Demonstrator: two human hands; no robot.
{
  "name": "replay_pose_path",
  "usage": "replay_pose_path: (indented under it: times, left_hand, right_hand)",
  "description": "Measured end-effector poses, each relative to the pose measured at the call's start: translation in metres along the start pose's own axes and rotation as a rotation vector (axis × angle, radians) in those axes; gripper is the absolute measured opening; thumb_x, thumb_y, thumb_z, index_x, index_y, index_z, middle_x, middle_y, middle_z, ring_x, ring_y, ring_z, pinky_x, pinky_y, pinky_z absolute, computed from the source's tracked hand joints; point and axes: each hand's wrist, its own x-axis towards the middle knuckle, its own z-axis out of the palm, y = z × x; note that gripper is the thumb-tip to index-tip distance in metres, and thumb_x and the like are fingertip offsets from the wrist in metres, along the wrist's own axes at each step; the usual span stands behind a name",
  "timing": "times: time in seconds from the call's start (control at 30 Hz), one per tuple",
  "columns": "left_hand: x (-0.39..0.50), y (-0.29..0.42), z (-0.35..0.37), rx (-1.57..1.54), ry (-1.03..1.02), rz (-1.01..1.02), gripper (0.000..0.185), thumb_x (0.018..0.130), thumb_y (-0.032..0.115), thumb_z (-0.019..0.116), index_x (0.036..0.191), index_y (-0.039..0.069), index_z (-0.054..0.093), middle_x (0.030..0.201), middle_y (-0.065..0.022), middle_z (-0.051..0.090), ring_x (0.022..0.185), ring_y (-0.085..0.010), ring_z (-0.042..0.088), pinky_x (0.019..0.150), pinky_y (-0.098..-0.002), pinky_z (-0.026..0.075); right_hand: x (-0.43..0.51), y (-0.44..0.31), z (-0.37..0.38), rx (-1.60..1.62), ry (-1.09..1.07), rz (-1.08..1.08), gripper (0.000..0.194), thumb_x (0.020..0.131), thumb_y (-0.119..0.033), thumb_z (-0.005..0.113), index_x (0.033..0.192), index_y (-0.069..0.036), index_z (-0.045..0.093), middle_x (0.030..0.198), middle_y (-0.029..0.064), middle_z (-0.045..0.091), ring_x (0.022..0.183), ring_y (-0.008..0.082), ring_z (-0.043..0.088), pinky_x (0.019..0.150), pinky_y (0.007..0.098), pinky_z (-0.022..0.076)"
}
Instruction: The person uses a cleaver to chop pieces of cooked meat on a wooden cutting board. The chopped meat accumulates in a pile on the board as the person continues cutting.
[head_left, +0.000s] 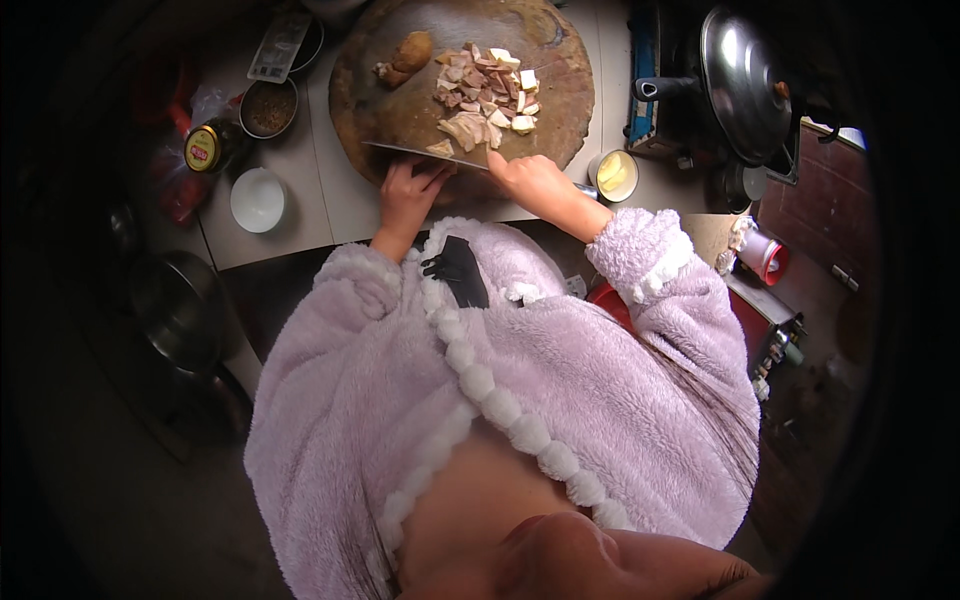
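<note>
In my right hand (536, 184) is the handle of a kitchen knife, probably a cleaver. Its blade (397, 149) lies across the near part of a round wooden chopping board (367, 67), seen almost edge-on. My left hand (409, 196) is close behind the blade with its fingers bent down at the board. Whatever may be under those fingers is hidden. Just beyond the blade rest pale meat slices (469, 129) and one loose slice (441, 148). Farther back is a pile of chopped brownish meat with white pieces (484, 84). An uncut brown chunk (406, 58) sits at the back left.
Left of the board stand a white bowl (259, 200), a lidded jar (202, 148) and a metal bowl with brown contents (270, 109). A small cup with yellow pieces (614, 176) stands near my right wrist. At right, a lidded pan (742, 90) sits on a stove (642, 124).
</note>
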Motion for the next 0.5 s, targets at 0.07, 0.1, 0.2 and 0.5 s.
replay_pose_path:
  times: [0.07, 0.1, 0.2, 0.5]
  left_hand:
    - [-0.001, -0.002, 0.001, 0.013, -0.011, -0.006, 0.018, 0.073, 0.020, 0.074, 0.090, 0.019, 0.074, 0.096, 0.0002, 0.063, 0.087, -0.0221, 0.059, 0.074, -0.0336, 0.051]
    - [-0.002, -0.003, 0.001, 0.009, -0.010, -0.008, 0.017, 0.073, 0.020, 0.074, 0.090, 0.019, 0.074, 0.096, 0.0000, 0.063, 0.087, -0.0222, 0.059, 0.074, -0.0334, 0.051]
    - [-0.002, -0.004, 0.003, -0.003, -0.004, -0.016, 0.016, 0.073, 0.019, 0.074, 0.089, 0.019, 0.074, 0.096, -0.0002, 0.063, 0.086, -0.0224, 0.059, 0.074, -0.0330, 0.051]
    - [-0.003, 0.000, -0.002, -0.018, -0.006, -0.020, 0.018, 0.069, 0.012, 0.076, 0.087, 0.014, 0.075, 0.093, -0.0039, 0.064, 0.086, -0.0246, 0.060, 0.074, -0.0342, 0.050]
  right_hand:
    - [0.013, -0.003, 0.004, 0.033, -0.003, -0.009, 0.010, 0.082, -0.006, 0.053, 0.087, -0.003, 0.046, 0.056, 0.0116, 0.059, 0.053, 0.0298, 0.063, 0.046, 0.0410, 0.0502]
    - [0.021, -0.005, 0.008, 0.040, -0.003, -0.009, 0.010, 0.081, -0.007, 0.054, 0.087, -0.002, 0.046, 0.057, 0.0122, 0.059, 0.054, 0.0305, 0.064, 0.046, 0.0415, 0.0502]
    - [0.044, -0.011, 0.021, -0.011, 0.007, -0.009, 0.013, 0.082, -0.008, 0.054, 0.090, -0.002, 0.047, 0.058, 0.0131, 0.060, 0.055, 0.0315, 0.064, 0.047, 0.0418, 0.0504]
    - [0.020, 0.001, 0.019, 0.009, 0.014, 0.018, 0.015, 0.084, -0.014, 0.055, 0.093, -0.005, 0.047, 0.062, 0.0127, 0.062, 0.056, 0.0315, 0.064, 0.049, 0.0420, 0.0510]
